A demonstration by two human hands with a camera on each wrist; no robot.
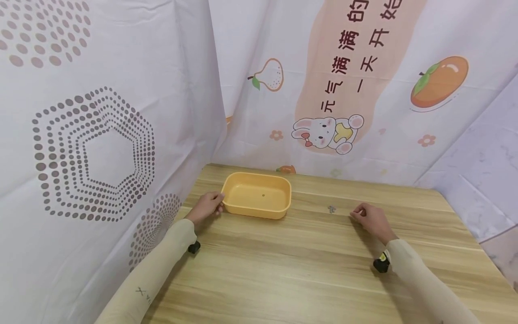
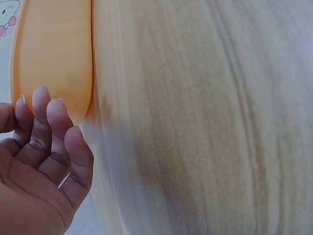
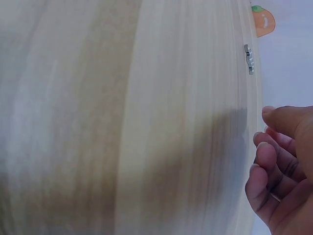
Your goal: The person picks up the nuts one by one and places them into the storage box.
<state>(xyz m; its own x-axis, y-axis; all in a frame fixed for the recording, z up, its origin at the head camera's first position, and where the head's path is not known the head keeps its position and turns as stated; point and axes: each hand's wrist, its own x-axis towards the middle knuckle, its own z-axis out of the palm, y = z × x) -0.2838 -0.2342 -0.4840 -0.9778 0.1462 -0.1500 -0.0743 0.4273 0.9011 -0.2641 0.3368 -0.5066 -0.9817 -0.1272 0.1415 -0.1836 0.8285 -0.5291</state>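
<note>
A yellow plastic basin (image 1: 256, 211) with rounded corners and a small dark spot on its floor sits on the wooden table. At its left end my left hand (image 1: 206, 206) pinches the rim between thumb and index finger. The left wrist view has this hand (image 2: 46, 161) at the basin's end (image 2: 58, 44), the other fingers loosely bent; the thumb is partly cut off. Several small grey metal pieces (image 1: 332, 209) lie in a cluster right of the basin, too small to identify. Beside them, my right hand (image 1: 372, 220) hovers with loosely curled fingers, apart from the pieces (image 3: 249, 59) and holding nothing.
The wood-grain table (image 1: 275, 265) reaches back to a printed white curtain (image 1: 259, 117). Another curtain (image 1: 170, 112) hangs close along the left side, near my left arm. Dark wrist devices (image 1: 381, 263) sit under both sleeves.
</note>
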